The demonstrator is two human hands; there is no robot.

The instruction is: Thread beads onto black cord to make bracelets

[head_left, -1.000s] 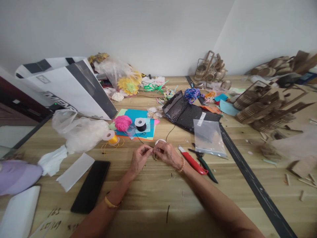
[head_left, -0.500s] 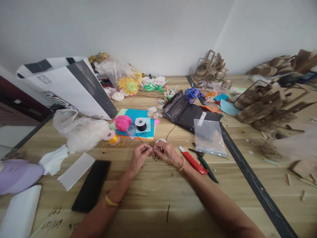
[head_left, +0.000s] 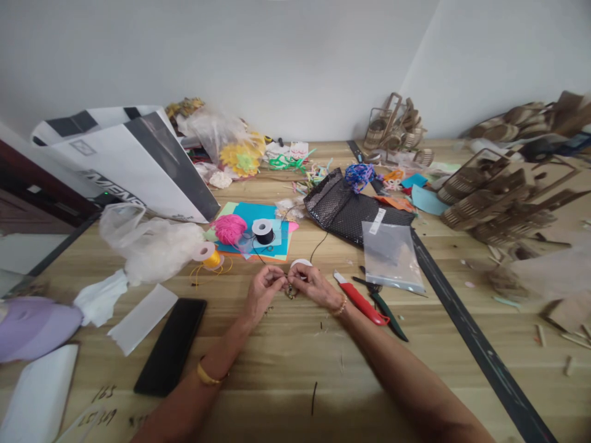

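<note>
My left hand and my right hand meet over the wooden table, fingers pinched together around a small dark piece between them. A thin black cord runs from that spot toward a black spool lying on blue paper. A white disc shows just behind my right fingers. What exactly the fingers pinch is too small to name.
A red-handled cutter and green-handled scissors lie right of my hands, with a clear zip bag and black mesh pouch beyond. A black phone, pink yarn, yellow spool and white bags sit left.
My hands stay together at the same spot; the fingers shift slightly, the right hand drawing a little closer to the left.
</note>
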